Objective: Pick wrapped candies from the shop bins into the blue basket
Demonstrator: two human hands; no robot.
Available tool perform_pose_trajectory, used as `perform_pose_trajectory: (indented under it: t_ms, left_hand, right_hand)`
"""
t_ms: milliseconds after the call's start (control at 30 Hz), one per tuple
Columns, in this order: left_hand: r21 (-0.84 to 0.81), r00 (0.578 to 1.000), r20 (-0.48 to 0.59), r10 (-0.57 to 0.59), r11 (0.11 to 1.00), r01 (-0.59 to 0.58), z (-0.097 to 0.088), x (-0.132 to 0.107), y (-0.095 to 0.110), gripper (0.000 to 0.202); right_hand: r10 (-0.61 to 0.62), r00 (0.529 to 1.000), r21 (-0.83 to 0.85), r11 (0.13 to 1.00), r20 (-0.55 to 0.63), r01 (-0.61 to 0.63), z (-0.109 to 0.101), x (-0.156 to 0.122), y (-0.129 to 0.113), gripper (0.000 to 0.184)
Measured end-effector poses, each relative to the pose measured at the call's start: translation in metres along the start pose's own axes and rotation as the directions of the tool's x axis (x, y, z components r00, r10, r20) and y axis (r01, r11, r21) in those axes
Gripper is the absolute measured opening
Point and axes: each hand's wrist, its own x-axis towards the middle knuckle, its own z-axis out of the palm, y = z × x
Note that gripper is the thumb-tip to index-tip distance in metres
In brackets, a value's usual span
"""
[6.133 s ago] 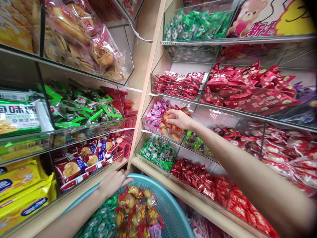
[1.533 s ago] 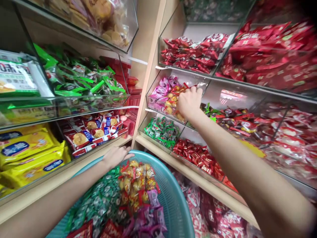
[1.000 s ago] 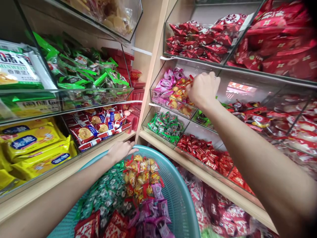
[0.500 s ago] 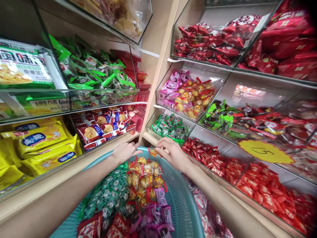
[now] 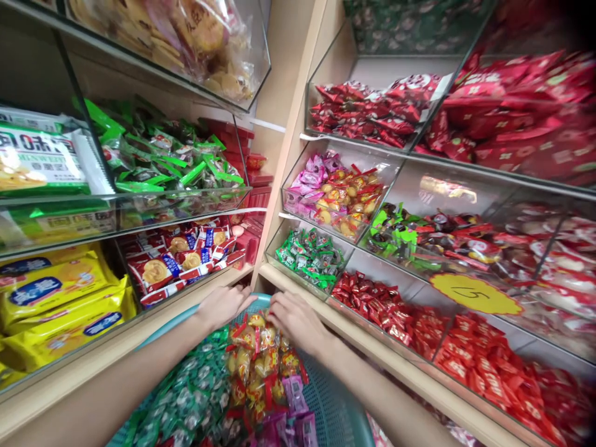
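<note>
My right hand (image 5: pixel 295 320) hides its fingertips from me, so I can't tell whether they pinch a packet. My left hand (image 5: pixel 226 307) covers part of the teal basket (image 5: pixel 330 403), whose near side falls below the bottom edge, cutting off the purple packets (image 5: pixel 295 397). Print on the green packets (image 5: pixel 186 388) is too blurred to read. The upper edge crops the bagged biscuits (image 5: pixel 205 40); the left edge cuts the yellow packs (image 5: pixel 60 282).

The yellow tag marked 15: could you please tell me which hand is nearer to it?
The right hand: it is over the basket, left of the yellow tag and slightly lower in view; the left hand is farther left, at the basket's rim.
</note>
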Motion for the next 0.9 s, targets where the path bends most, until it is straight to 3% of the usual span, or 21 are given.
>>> perform_pose_trajectory:
  t_ms: [167, 300, 400, 500, 600, 700, 800, 900]
  left_hand:
    - [-0.016, 1.000, -0.002, -0.008, 1.000, 0.008, 0.001, 0.001, -0.002, 0.057]
    - [-0.008, 1.000, 0.003, 0.011, 1.000, -0.011, 0.002, 0.003, -0.003, 0.058]
    - [-0.012, 1.000, -0.003, 0.014, 1.000, -0.014, 0.004, 0.004, -0.004, 0.058]
    - [-0.017, 1.000, -0.011, 0.011, 1.000, -0.011, 0.006, 0.003, -0.004, 0.057]
    - [-0.041, 1.000, -0.007, -0.005, 0.999, 0.005, 0.004, 0.002, -0.004, 0.056]
    - [-0.051, 1.000, 0.007, -0.019, 0.999, 0.019, 0.000, 0.001, -0.003, 0.056]
    - [-0.035, 0.999, 0.016, -0.030, 0.999, 0.030, 0.000, 0.001, -0.004, 0.055]
    - [-0.020, 1.000, 0.008, -0.023, 1.000, 0.023, 0.004, 0.002, -0.005, 0.054]
  right_hand:
    - [-0.002, 1.000, -0.085, 0.996, 0.011, 0.003, 0.004, -0.004, -0.003, 0.025]
    - [0.013, 0.997, -0.043, 0.999, -0.079, -0.016, -0.024, -0.001, 0.001, 0.034]
    - [0.004, 0.982, -0.061, 0.998, -0.187, -0.016, -0.066, 0.010, 0.014, 0.033]
    - [0.047, 0.956, -0.144, 0.985, -0.289, -0.092, -0.121, 0.033, 0.039, 0.029]
    - [0.206, 0.925, -0.272, 0.915, -0.319, -0.298, -0.175, 0.061, 0.073, 0.024]
    - [0.420, 0.876, -0.401, 0.779, -0.235, -0.481, -0.208, 0.085, 0.103, 0.022]
    - [0.512, 0.849, -0.498, 0.706, -0.130, -0.503, -0.213, 0.097, 0.118, 0.024]
    - [0.506, 0.857, -0.519, 0.710, -0.095, -0.476, -0.204, 0.102, 0.118, 0.025]
